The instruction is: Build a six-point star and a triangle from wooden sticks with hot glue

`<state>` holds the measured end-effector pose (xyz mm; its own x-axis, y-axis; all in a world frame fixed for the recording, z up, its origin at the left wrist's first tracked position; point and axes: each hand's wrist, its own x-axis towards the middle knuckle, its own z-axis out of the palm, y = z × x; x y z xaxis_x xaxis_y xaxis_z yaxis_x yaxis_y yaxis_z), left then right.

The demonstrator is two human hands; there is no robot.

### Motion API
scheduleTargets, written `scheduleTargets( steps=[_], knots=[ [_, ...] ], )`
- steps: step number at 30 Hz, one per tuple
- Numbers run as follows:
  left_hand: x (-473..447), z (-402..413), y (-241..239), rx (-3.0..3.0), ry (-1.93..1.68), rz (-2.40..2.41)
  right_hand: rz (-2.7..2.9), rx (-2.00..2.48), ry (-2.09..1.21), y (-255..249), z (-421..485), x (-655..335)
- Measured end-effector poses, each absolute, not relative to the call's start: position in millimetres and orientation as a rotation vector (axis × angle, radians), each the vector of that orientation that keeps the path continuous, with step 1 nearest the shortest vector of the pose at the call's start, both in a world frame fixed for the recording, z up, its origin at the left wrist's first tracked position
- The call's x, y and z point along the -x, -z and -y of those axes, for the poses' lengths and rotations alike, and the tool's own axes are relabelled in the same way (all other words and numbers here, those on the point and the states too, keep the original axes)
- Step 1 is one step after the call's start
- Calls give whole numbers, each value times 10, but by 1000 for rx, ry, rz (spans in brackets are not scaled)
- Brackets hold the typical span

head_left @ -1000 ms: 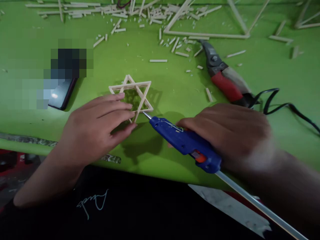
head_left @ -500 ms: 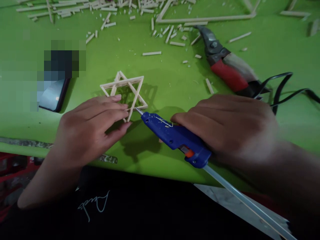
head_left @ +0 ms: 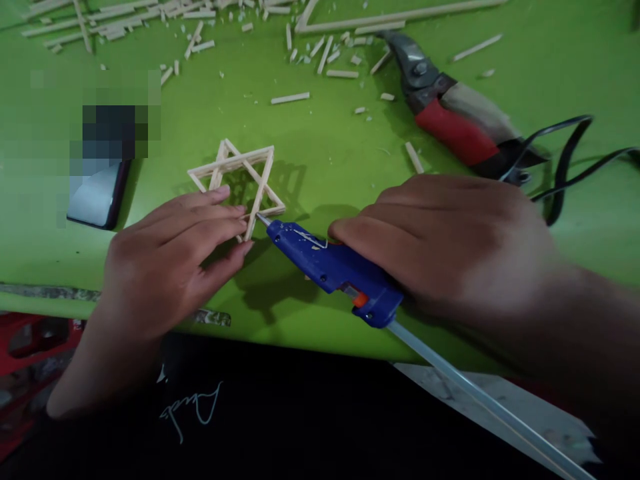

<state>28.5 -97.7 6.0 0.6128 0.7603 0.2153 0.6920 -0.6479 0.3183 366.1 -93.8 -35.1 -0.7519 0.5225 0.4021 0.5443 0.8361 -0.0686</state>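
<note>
A small star frame of thin wooden sticks [head_left: 235, 175] lies on the green table [head_left: 320, 153]. My left hand [head_left: 170, 257] rests on its near side with the fingers laid together, pressing the sticks down. My right hand [head_left: 450, 243] grips a blue hot glue gun [head_left: 330, 267]. The gun's metal tip touches the star's near right joint, just past my left fingertips. A clear glue stick [head_left: 480, 397] juts out of the gun's back toward the lower right.
Red-handled cutters [head_left: 455, 117] lie at the back right beside a black cord [head_left: 570, 160]. Several cut stick pieces [head_left: 290, 98] and a larger stick frame [head_left: 380, 20] litter the far side. A phone [head_left: 97, 193] lies at the left. The table's near edge runs just below my hands.
The view has drifted, so everything sits a little further left and lower on the table. Both hands keep their hold; the glue tip stays at the same joint.
</note>
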Motion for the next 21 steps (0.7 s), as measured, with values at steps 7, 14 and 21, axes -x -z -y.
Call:
scheduleTargets(
  steps=[7,14,21],
  knots=[
    [-295,996,-76,-2671,-497,-1206,2635,791,99,335,939,-3674],
    [-300,973,-61,-2657,-518,-1192,2651,793,176,314,942,-3628],
    [-291,983,-56,-2678,-522,-1190,2692,828,182,294,956,-3651]
  ],
)
